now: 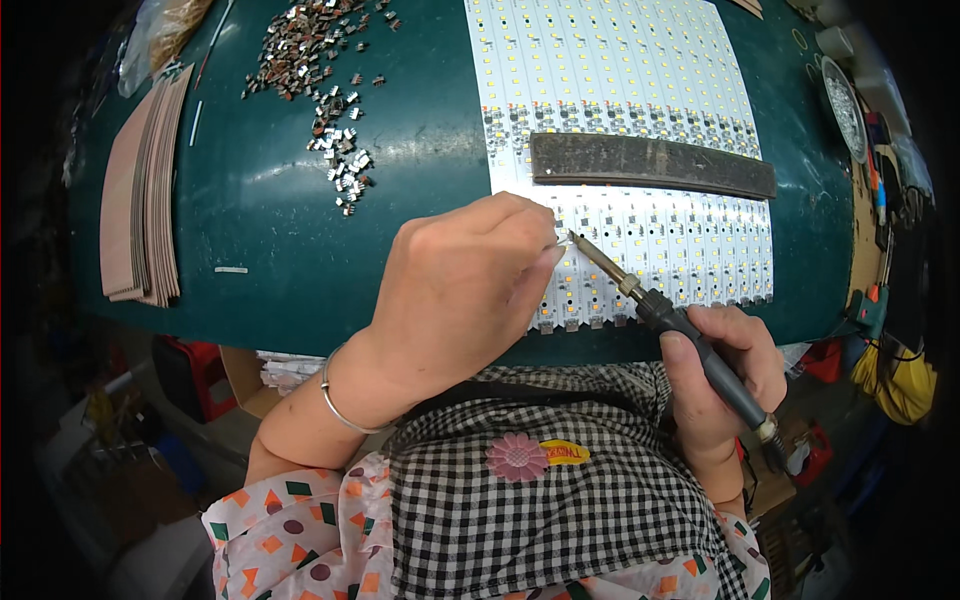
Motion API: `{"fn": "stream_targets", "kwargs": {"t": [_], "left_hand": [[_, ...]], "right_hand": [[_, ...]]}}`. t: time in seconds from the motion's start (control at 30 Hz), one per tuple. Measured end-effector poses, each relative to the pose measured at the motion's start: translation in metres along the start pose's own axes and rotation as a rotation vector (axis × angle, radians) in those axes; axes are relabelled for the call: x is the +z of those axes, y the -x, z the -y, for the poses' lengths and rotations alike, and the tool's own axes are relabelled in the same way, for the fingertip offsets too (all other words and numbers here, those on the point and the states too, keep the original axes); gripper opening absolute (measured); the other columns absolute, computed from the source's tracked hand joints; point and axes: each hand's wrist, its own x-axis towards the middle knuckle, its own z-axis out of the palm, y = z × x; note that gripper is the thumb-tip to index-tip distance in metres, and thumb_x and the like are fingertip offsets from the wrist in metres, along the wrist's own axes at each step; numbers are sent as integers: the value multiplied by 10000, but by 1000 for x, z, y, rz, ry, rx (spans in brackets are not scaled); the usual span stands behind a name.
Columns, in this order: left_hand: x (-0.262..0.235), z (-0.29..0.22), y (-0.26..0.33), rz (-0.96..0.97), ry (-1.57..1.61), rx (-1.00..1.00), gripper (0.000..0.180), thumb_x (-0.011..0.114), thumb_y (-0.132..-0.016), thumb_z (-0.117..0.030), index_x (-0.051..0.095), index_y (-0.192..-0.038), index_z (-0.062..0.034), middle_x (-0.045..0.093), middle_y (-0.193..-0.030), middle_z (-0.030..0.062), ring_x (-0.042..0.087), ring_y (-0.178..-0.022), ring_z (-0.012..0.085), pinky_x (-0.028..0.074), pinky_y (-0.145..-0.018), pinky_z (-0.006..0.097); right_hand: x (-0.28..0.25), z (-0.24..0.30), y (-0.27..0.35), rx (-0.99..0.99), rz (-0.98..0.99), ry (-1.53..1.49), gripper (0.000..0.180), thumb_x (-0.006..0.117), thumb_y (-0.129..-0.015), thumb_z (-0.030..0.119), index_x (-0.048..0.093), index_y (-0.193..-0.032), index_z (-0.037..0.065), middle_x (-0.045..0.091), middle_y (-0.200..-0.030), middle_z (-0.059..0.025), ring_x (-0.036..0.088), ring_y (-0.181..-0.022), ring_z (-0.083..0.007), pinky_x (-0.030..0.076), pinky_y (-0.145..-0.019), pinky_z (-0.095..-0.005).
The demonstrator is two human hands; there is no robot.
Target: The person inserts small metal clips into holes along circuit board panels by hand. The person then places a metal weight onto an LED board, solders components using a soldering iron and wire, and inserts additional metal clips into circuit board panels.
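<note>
My right hand [728, 375] grips a soldering iron [690, 335] by its dark handle, the shaft slanting up and left. Its tip rests at the surface of a white LED circuit board panel [640, 245], or just over it. Close beside the tip, my left hand [465, 270] is closed in a pinch, knuckles up. A small pale end shows at its fingertips; what it belongs to is hidden by the hand. Across the panel lies a flat dark bar [650, 165], just beyond both hands. Rows of small yellow LEDs and black parts cover the panel.
Small metal-and-brown components [310, 60] lie heaped at the far left, trailing toward me. A stack of pinkish-brown boards [145, 190] sits at the left edge of the green table [260, 240]. A round dish [843, 108] stands far right, near tools and a yellow bag [893, 380].
</note>
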Motion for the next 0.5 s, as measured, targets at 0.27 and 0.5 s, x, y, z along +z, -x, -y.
{"fn": "stream_targets", "kwargs": {"t": [0.27, 0.5], "left_hand": [[-13, 9, 7, -102, 158, 40, 112, 733, -761, 56, 673, -831, -7, 713, -912, 142, 678, -745, 203, 511, -614, 262], [-2, 5, 8, -105, 159, 30, 117, 717, -763, 67, 657, -835, -3, 708, -889, 131, 679, -734, 212, 517, -631, 278]], "right_hand": [[-1, -11, 15, 212, -192, -279, 288, 814, -784, 57, 641, -997, -32, 657, -896, -94, 598, -768, -122, 488, -699, -251], [1, -11, 17, 238, -154, -209, 264, 813, -777, 36, 647, -972, -24, 664, -866, -85, 590, -749, -110, 480, -691, -241]]}}
